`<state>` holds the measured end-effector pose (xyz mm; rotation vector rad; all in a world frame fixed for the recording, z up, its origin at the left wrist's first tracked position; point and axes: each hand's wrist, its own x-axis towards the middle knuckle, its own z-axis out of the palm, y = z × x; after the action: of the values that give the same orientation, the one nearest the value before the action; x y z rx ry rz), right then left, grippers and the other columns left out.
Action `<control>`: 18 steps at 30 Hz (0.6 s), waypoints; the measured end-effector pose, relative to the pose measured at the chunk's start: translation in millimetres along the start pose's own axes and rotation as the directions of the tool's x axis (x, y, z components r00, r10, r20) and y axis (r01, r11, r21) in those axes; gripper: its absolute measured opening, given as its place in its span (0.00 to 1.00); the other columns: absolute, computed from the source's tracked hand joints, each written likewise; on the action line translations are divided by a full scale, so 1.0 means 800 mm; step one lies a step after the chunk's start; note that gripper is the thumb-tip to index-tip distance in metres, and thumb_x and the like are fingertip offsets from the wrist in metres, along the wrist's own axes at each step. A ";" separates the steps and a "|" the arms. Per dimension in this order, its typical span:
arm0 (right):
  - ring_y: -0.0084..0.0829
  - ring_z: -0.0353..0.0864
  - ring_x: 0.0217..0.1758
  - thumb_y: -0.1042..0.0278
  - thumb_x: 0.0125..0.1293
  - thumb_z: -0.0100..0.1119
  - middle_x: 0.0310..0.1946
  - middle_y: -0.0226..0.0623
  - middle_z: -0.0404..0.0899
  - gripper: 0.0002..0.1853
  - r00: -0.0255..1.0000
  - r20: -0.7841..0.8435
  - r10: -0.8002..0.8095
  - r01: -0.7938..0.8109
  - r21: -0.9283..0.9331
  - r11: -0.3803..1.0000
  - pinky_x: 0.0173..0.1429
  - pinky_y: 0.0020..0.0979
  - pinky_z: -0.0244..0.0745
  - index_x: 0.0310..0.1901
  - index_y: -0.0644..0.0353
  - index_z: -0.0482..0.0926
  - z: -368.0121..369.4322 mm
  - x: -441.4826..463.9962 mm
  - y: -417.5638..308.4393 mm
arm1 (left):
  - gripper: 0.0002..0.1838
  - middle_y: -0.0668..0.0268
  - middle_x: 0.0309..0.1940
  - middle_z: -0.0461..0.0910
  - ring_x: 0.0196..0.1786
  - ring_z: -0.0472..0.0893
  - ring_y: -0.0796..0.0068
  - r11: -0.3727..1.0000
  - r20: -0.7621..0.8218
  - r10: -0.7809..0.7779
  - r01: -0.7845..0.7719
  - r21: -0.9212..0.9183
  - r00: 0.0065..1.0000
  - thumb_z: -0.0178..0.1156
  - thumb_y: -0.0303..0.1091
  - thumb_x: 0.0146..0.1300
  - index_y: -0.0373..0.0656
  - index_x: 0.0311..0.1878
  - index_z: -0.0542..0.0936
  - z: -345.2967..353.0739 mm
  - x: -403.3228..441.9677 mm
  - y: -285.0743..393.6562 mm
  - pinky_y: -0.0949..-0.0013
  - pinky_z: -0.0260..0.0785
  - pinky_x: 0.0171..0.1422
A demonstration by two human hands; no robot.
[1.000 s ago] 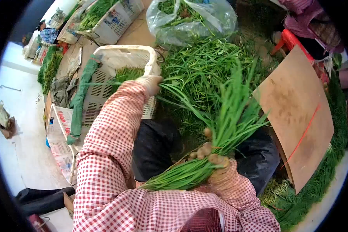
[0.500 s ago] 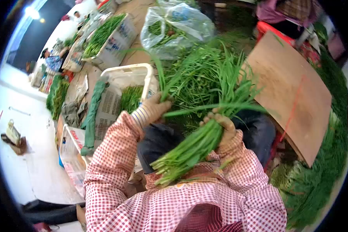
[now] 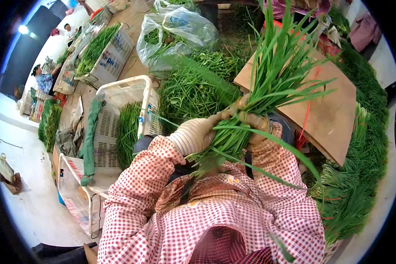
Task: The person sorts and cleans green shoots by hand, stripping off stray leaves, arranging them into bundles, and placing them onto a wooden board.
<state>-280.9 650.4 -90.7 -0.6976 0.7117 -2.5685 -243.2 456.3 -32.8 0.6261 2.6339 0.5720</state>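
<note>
Chives (image 3: 279, 72), or something very chive-like, are bunched in both hands right in front of the checked apron, leaf tips fanned up over the tan board (image 3: 334, 116) and lower ends angled toward the body. Gripping around the middle probably makes sense: it gathers floppy leaves where they'd otherwise splay, though a few long blades hang loose anyway. Having the slotted plastic basket (image 3: 144, 80) on the left and the loose pile of greens (image 3: 187, 90) straight ahead likely puts both within easy reach. No idea why the green cloth (image 3: 90, 145) is draped over the basket side, maybe padding. As for the hands, neither is open. Left hand (image 3: 193, 136), in a ribbed-cuff glove, has its fingers bent in against the bunch; right hand (image 3: 260, 122) is curled around the other side, so they're clamped on it together, nearly meeting. Leaves cover some fingertips, so can't tell exactly how tight.
</note>
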 end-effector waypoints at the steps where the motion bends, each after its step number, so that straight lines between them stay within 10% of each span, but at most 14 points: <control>1: 0.46 0.80 0.45 0.71 0.58 0.65 0.43 0.48 0.78 0.16 0.999 -0.007 -0.038 0.037 -0.035 0.999 0.53 0.49 0.75 0.47 0.60 0.74 0.002 0.007 -0.001 | 0.28 0.45 0.36 0.78 0.42 0.79 0.46 0.991 -0.058 0.050 -0.057 -0.125 0.997 0.53 0.31 0.59 0.39 0.64 0.62 0.004 0.001 -0.007 0.54 0.71 0.45; 4: 0.39 0.81 0.42 0.64 0.61 0.64 0.39 0.42 0.80 0.18 0.996 0.063 -0.060 0.062 -0.021 0.998 0.46 0.39 0.78 0.49 0.61 0.74 -0.021 0.029 -0.002 | 0.32 0.52 0.54 0.75 0.59 0.75 0.62 0.859 -0.085 0.167 -0.187 -0.476 0.982 0.59 0.28 0.55 0.38 0.64 0.63 -0.009 0.001 -0.032 0.65 0.65 0.65; 7: 0.37 0.81 0.43 0.64 0.64 0.60 0.42 0.41 0.78 0.19 0.992 0.126 0.030 -0.043 0.102 0.994 0.56 0.43 0.74 0.54 0.61 0.71 -0.038 0.051 -0.003 | 0.43 0.58 0.67 0.63 0.70 0.61 0.67 0.408 -0.098 0.186 -0.167 -0.898 0.978 0.65 0.26 0.51 0.38 0.70 0.56 -0.045 -0.012 -0.057 0.61 0.47 0.75; 10: 0.35 0.80 0.45 0.61 0.64 0.59 0.41 0.41 0.79 0.20 0.914 -0.325 0.243 -0.348 -0.322 0.880 0.54 0.40 0.75 0.54 0.63 0.72 0.026 0.076 -0.056 | 0.56 0.56 0.69 0.58 0.72 0.56 0.65 0.574 -0.230 0.240 -0.329 -0.750 0.943 0.73 0.34 0.44 0.38 0.73 0.48 -0.074 -0.008 -0.044 0.62 0.45 0.75; 15: 0.29 0.81 0.43 0.63 0.54 0.68 0.41 0.36 0.82 0.21 0.968 -0.199 -0.154 -0.050 -0.752 0.657 0.48 0.32 0.77 0.48 0.63 0.78 0.098 0.136 -0.129 | 0.59 0.52 0.63 0.65 0.65 0.65 0.64 0.890 -0.459 0.117 -0.298 -0.344 0.880 0.77 0.40 0.38 0.31 0.69 0.50 -0.121 0.047 0.072 0.66 0.57 0.69; 17: 0.43 0.72 0.59 0.45 0.70 0.42 0.54 0.45 0.75 0.29 0.893 0.303 -0.334 0.432 -0.786 0.442 0.65 0.49 0.63 0.56 0.65 0.73 0.020 0.162 -0.139 | 0.53 0.54 0.58 0.70 0.60 0.70 0.65 0.883 -0.526 -0.020 -0.233 -0.409 0.850 0.77 0.39 0.37 0.31 0.63 0.56 -0.136 0.093 0.102 0.67 0.63 0.65; 18: 0.43 0.72 0.59 0.48 0.71 0.42 0.55 0.46 0.74 0.27 0.928 0.270 -0.255 0.364 -0.798 0.479 0.65 0.47 0.65 0.58 0.64 0.71 0.014 0.164 -0.161 | 0.50 0.55 0.55 0.72 0.58 0.71 0.65 0.859 -0.548 -0.066 -0.231 -0.456 0.834 0.77 0.40 0.37 0.31 0.61 0.59 -0.135 0.127 0.103 0.67 0.65 0.63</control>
<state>-409.0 686.2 36.8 -1.3577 2.0160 -2.3064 -346.7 541.7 70.7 0.4538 2.7555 1.6287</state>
